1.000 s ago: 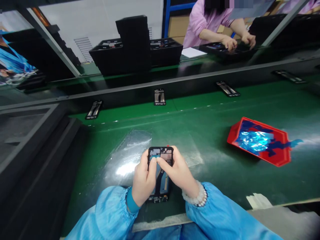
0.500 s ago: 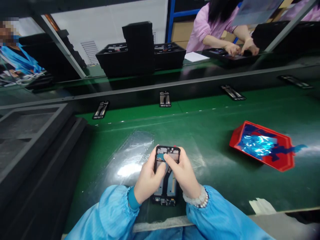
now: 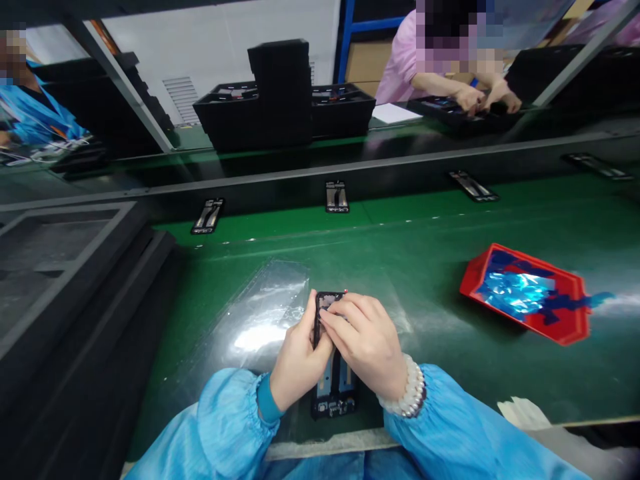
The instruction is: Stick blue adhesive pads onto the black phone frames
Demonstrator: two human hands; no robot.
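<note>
A black phone frame [image 3: 334, 390] with exposed inner parts lies lengthwise in front of me on the green mat [image 3: 400, 267]. My left hand [image 3: 299, 360] grips its left edge, thumb pressed near the top. My right hand [image 3: 365, 343] covers the upper right part, fingers curled over the top end and pressing there. A bead bracelet [image 3: 411, 395] circles my right wrist. Both sleeves are light blue.
A clear plastic sheet [image 3: 260, 313] lies under my hands. A red tray [image 3: 525, 293] with blue film scraps sits right. Three phone frames [image 3: 337, 197] rest along the black rail. Black stacked trays [image 3: 60, 280] stand left. Across the line, a person in pink [image 3: 465, 87] works at black trays [image 3: 285, 107].
My right hand has slid over the top of the phone frame, hiding most of its upper part. The frame has shifted slightly toward me.
</note>
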